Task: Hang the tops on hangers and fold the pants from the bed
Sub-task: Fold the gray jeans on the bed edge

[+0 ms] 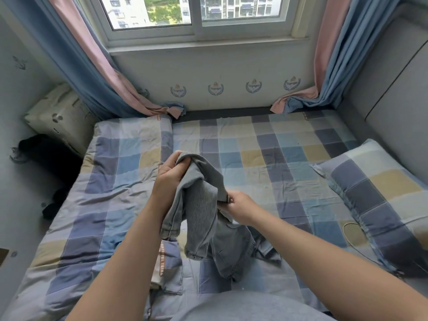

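A pair of grey jeans [203,214] hangs bunched above the checked bed [266,158], its lower part trailing onto the sheet near me. My left hand [170,177] grips a bundled fold at the top of the jeans. My right hand [240,206] pinches an edge of the denim lower down and to the right. The two hemmed leg ends dangle below my left wrist.
A checked pillow [379,193] lies at the bed's right edge, beside a grey padded headboard [393,93]. A folded checked quilt [129,144] covers the bed's left half. Dark clothing [46,149] and a cream pillow [60,114] sit at the left. Curtains hang at the window wall.
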The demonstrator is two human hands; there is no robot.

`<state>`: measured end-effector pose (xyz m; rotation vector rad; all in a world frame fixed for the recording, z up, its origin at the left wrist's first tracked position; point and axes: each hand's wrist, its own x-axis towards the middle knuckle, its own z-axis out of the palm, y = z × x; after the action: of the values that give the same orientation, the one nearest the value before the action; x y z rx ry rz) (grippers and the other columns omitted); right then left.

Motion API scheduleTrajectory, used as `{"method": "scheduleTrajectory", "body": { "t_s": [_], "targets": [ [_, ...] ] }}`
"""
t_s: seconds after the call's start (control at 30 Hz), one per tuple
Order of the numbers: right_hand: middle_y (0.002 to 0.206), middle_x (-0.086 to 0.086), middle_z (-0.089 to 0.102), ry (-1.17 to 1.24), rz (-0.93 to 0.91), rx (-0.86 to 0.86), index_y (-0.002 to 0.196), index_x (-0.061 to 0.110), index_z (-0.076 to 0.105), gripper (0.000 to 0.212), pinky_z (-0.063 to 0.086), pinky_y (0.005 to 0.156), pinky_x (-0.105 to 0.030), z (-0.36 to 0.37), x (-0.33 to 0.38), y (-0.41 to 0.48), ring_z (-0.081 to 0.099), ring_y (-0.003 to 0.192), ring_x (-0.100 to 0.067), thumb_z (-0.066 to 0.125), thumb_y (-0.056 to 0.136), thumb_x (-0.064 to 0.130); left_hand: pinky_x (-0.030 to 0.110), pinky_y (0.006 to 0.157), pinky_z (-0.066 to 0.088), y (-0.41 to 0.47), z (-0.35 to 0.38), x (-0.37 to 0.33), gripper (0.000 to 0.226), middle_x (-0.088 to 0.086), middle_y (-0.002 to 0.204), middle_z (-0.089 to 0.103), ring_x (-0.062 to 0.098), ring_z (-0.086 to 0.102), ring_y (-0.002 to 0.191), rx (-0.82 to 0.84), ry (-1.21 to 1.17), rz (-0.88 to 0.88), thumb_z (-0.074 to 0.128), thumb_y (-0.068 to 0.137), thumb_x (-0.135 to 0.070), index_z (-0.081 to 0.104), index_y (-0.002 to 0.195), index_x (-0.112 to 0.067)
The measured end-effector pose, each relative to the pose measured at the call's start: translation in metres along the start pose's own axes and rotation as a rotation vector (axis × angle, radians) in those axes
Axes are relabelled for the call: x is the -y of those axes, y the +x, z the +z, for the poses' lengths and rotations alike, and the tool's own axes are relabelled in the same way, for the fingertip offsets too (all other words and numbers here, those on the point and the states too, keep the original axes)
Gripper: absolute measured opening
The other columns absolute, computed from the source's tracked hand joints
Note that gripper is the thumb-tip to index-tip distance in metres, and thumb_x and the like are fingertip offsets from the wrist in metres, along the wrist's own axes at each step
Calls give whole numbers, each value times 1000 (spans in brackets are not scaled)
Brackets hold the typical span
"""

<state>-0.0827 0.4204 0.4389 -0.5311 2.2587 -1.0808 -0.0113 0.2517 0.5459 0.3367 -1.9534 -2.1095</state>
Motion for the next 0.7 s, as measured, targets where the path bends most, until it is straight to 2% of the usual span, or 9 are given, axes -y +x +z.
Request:
{"method": "scheduleTrajectory", "body": {
  "t_s": [0.07, 0.17, 0.27, 0.33, 0.4, 0.47, 0.53, 0.6, 0.7],
  "targets": [
    [81, 4, 66, -66, 16, -11, 72, 33, 60, 27, 46, 68, -34, 0, -11, 2, 61, 80, -21, 58, 99, 32, 12, 58, 44, -3, -5, 1, 24, -12, 66, 59, -1, 53, 59, 4, 30, -15, 42, 105, -4, 55, 87, -11],
    [81, 3, 66, -116, 45, -62, 78, 28, 65, 25, 42, 59, -28, -10, -22, 3, 58, 74, -19, 54, 99, 22, 16, 61, 44, -5, -17, 11, 16, -1, 74, 56, 6, 52, 65, -24, 68, -43, 44, 105, -7, 56, 94, -6],
    [63, 8, 55, -84, 56, -141, 69, 23, 55, 30, 35, 53, -29, -26, -28, 3, 49, 60, -14, 57, 99, 25, 21, 63, 43, -5, -31, 23, 15, 4, 78, 54, 11, 49, 70, -116, 138, -63, 46, 104, -9, 59, 95, -5],
    [57, 9, 45, -15, 43, -186, 67, 19, 50, 35, 32, 52, -30, -36, -31, 0, 40, 54, -12, 61, 98, 32, 31, 69, 41, -2, -40, 28, 20, 5, 80, 55, 18, 49, 76, -215, 220, -96, 49, 103, -11, 59, 86, -12],
    [58, 6, 44, 57, 11, -184, 74, 8, 56, 37, 32, 54, -30, -42, -29, -6, 38, 53, -11, 61, 99, 35, 36, 77, 45, 0, -49, 33, 19, 2, 85, 62, 23, 56, 87, -316, 384, -145, 52, 102, -18, 62, 85, -19],
    [61, 2, 48, 117, -15, -185, 82, 0, 60, 39, 34, 57, -32, -45, -21, -10, 42, 57, -12, 58, 100, 34, 46, 95, 48, 1, -54, 36, 8, 3, 107, 66, 32, 57, 109, -423, 640, -234, 59, 97, -30, 64, 99, -25],
    [67, -5, 51, 202, -25, -218, 86, -7, 61, 40, 36, 61, -34, -45, -8, -12, 47, 63, -18, 57, 101, 29, 52, 102, 44, -1, -51, 38, 20, 2, 123, 61, 31, 52, 120, -442, 797, -241, 67, 92, -37, 62, 110, -28],
    [74, -10, 54, 306, -16, -225, 93, -13, 59, 41, 38, 65, -36, -43, 9, -14, 49, 69, -21, 57, 101, 27, 42, 92, 49, -3, -42, 38, 18, -1, 114, 65, 23, 59, 110, -360, 745, -119, 73, 89, -34, 63, 101, -26],
    [82, -15, 64, 481, 52, -227, 98, -7, 65, 35, 47, 69, -41, -40, 37, -18, 58, 75, -25, 58, 101, 27, 27, 67, 50, -7, -28, 39, 15, -8, 79, 70, 12, 67, 77, -77, 623, -67, 77, 86, -34, 66, 83, -24]
  ]
}}
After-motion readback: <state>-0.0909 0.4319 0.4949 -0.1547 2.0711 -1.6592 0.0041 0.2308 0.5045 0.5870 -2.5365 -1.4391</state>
